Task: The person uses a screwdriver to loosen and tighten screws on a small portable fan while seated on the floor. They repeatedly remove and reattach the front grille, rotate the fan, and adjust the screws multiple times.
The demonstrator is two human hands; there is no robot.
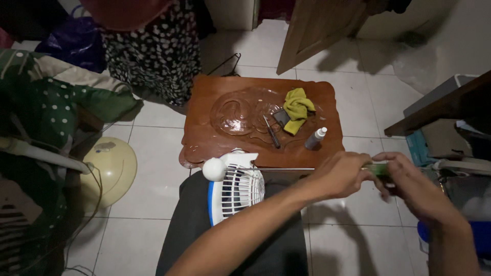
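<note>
Both hands are meeting out to the right of the lap, and between them they are pinching a small green object (378, 169) — the left hand (341, 175) is closing its fingertips on the near-left end, the right hand (417, 190) is curling around the far-right end. Neither grip is open; the fingers are pressing in on the green piece, and how much of it is hidden inside them I cannot tell.

A thin metal rod (279, 169) is running leftward from the left hand's grip, its long axis lying nearly level, toward a white ball-shaped knob (214, 169). Whether the rod is joining the green piece inside the fingers is not visible. The knob is sitting against a white and blue fan motor housing (236, 188), which is resting on the lap, well to the left of both grips — so the left hand is the nearer of the 2.

Beyond the hands, a low wooden table (215, 143) is carrying a yellow cloth (297, 108), a screwdriver (271, 132) and a small bottle (316, 138)
</note>
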